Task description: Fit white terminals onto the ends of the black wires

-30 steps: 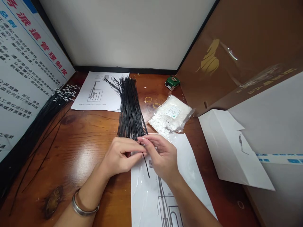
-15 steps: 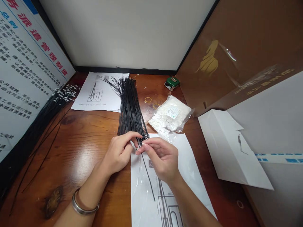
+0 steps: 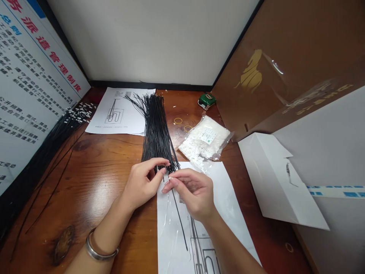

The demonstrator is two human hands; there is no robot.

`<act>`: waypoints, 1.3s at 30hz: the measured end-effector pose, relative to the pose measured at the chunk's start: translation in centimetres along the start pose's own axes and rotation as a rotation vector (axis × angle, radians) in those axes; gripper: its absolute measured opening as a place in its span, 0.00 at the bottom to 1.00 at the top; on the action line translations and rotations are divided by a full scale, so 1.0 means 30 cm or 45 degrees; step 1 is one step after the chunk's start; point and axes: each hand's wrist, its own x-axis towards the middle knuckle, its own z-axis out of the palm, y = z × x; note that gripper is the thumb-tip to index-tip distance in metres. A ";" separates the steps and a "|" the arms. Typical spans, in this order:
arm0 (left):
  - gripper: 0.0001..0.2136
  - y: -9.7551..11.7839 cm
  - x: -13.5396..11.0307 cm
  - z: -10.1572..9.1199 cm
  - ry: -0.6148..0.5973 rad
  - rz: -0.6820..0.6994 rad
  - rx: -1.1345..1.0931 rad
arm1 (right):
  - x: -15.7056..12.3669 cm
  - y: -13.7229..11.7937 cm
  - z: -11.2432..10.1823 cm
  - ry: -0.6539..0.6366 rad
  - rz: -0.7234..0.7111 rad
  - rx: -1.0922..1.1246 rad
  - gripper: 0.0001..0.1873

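My left hand [image 3: 144,183] has its thumb and forefinger curled together on a thin black wire [image 3: 179,217] just in front of the bundle. That wire slants down toward me over the printed sheet, its near end loose. Close beside, my right hand [image 3: 194,193] is pinched at the fingertips around what looks like a small white piece, mostly hidden by the fingers. Beyond both hands lies a thick bundle of black wires [image 3: 155,129]. To its right rests a clear bag of small white pieces [image 3: 205,137], some spilling from its near corner.
Under my hands is a printed drawing sheet [image 3: 228,213]; another drawing [image 3: 99,120] lies behind left. Black wires with white tips [image 3: 76,114] lean along the left panel. A green tape measure [image 3: 207,101], yellow rubber bands [image 3: 178,121] and a folded white card [image 3: 273,179] are around.
The loose end of the wire has shifted slightly toward me. My left thumb has drawn nearer the fingertips, and my right fingertips have moved slightly down and left.
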 end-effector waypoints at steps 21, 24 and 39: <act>0.18 -0.016 -0.006 0.000 -0.043 0.065 -0.109 | 0.005 -0.008 -0.002 -0.131 0.130 0.065 0.03; 0.19 -0.018 -0.004 -0.002 -0.021 0.033 -0.103 | 0.008 -0.013 -0.004 -0.225 0.103 -0.015 0.03; 0.18 -0.009 -0.005 -0.012 -0.088 0.068 -0.141 | 0.013 -0.012 -0.008 -0.162 0.076 -0.091 0.03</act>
